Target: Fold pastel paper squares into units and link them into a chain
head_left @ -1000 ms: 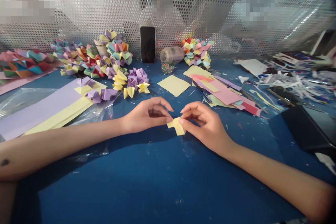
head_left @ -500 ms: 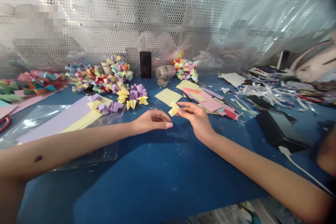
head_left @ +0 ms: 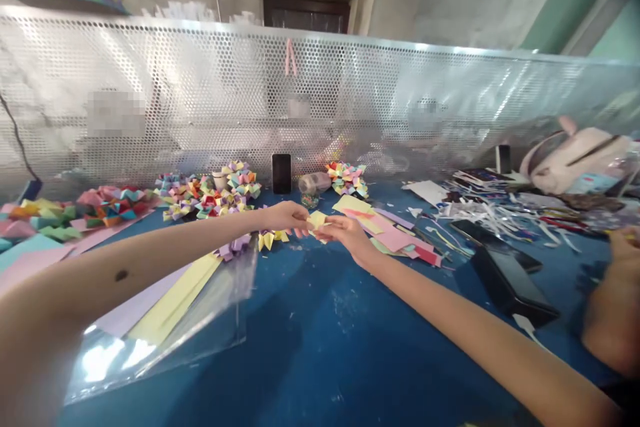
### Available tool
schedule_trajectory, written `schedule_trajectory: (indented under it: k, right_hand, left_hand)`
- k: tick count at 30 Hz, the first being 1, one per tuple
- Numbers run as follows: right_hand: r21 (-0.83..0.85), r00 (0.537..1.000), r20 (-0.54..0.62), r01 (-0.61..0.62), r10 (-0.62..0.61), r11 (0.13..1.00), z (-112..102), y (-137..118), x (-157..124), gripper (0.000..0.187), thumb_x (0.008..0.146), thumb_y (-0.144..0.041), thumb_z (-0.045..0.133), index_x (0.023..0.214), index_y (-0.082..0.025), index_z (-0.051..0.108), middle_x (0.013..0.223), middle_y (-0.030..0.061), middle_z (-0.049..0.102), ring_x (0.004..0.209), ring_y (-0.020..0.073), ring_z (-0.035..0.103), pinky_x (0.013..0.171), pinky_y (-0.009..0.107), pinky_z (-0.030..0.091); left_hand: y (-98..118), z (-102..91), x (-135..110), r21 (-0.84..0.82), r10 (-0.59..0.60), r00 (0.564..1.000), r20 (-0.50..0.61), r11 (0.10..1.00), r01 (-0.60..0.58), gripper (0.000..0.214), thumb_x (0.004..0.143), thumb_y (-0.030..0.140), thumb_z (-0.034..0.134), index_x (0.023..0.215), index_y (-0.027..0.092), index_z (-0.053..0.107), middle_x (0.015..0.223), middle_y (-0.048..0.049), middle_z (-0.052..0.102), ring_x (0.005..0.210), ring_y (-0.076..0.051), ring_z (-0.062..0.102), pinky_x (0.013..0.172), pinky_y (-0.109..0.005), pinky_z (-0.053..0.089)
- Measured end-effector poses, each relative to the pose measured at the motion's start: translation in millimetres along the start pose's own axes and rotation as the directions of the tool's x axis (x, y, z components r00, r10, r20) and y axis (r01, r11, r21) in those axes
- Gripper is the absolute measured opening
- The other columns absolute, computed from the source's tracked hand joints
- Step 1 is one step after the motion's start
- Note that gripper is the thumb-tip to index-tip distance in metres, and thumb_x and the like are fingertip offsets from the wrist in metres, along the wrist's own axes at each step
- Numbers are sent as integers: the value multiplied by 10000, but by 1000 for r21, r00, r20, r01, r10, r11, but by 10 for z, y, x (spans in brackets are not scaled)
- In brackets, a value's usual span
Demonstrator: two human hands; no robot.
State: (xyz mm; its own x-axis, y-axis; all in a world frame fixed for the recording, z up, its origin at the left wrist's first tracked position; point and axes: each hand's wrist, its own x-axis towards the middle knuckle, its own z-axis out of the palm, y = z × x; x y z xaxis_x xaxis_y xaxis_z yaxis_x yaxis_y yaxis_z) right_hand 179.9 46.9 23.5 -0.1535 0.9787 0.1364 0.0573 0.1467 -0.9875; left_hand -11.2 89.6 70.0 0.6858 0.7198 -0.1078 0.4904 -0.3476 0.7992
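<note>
A small folded piece of yellow paper point(head_left: 317, 219) is held between both hands above the blue table. My left hand point(head_left: 287, 217) has its fingers closed on the paper's left side. From the right, my right hand point(head_left: 345, 232) pinches the same piece with thumb and fingers. Behind and below the left forearm lie yellow folded paper units point(head_left: 269, 239) and purple folded units point(head_left: 234, 247), partly hidden by that arm. Right of the hands rests a pile of pink and yellow paper sheets point(head_left: 395, 233).
Colourful folded-paper clusters point(head_left: 200, 197) stand at the back left, a phone point(head_left: 281, 173) upright beside them. A plastic sleeve point(head_left: 200, 333) lies front left. A black device point(head_left: 515, 287) with a white cable, paper strips point(head_left: 500, 213) and another person's hand point(head_left: 623, 260) are at the right.
My left hand has moved up and right to the yellow paper, which both hands now hold. The head view has tilted upward, showing more wall above the perforated panel.
</note>
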Motion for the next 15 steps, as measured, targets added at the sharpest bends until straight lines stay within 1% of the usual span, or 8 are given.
schedule_trajectory:
  k: [2,5,7,8,10,12,14,15]
  right_hand:
    - [-8,997,74,34,-33,999,3,-97,39,260,618,-312,743,805,-145,675,740,55,705,712,182,664,698,301,502]
    - [-14,986,148,83,-80,996,39,-253,82,269,635,-317,735,850,-166,679,736,20,692,667,137,633,670,270,491]
    - [-16,971,222,98,-92,995,67,-371,113,266,652,-330,724,864,-174,688,715,10,685,631,120,615,647,261,493]
    - [-15,959,266,101,-93,995,78,-434,133,260,661,-337,717,865,-177,693,709,8,684,626,117,613,645,260,496]
    - [-14,931,350,113,-101,993,96,-558,179,243,679,-347,705,857,-181,702,700,8,684,627,119,618,648,264,506]
    - [-20,902,409,159,-137,987,121,-660,225,216,700,-345,696,841,-183,708,706,12,689,634,121,625,659,271,517]
    - [-6,887,421,211,-188,978,172,-721,251,208,720,-341,688,854,-184,706,722,16,696,644,122,633,671,275,527]
    - [16,889,406,227,-214,974,211,-734,251,214,729,-344,683,871,-184,701,738,19,701,654,124,639,677,276,531]
  left_hand:
    - [114,-111,-76,74,29,999,16,997,-30,264,696,420,674,697,163,618,710,-19,686,692,-165,643,560,-214,445]
    - [298,-187,-247,139,38,999,27,989,-41,234,725,363,650,615,164,598,653,-12,681,652,-152,641,590,-215,450]
    - [410,-207,-380,205,64,997,38,976,-70,206,760,347,610,652,171,606,702,-15,696,653,-143,643,598,-214,451]
    - [460,-216,-448,236,73,997,20,969,-75,202,774,343,591,668,172,612,707,-18,697,651,-138,640,588,-209,443]
    - [539,-232,-582,291,88,995,-50,954,-70,194,783,336,575,690,172,620,697,-19,692,654,-129,632,564,-196,422]
    - [585,-235,-710,326,118,980,-158,943,-61,165,775,315,580,714,169,627,685,-14,680,623,-113,607,537,-187,395]
    - [594,-208,-823,304,143,951,-275,951,-55,159,779,312,578,727,166,614,654,-5,657,584,-100,582,514,-183,379]
    - [585,-180,-870,259,147,932,-332,964,-60,162,791,315,568,741,166,603,654,-4,651,589,-99,584,518,-180,389]
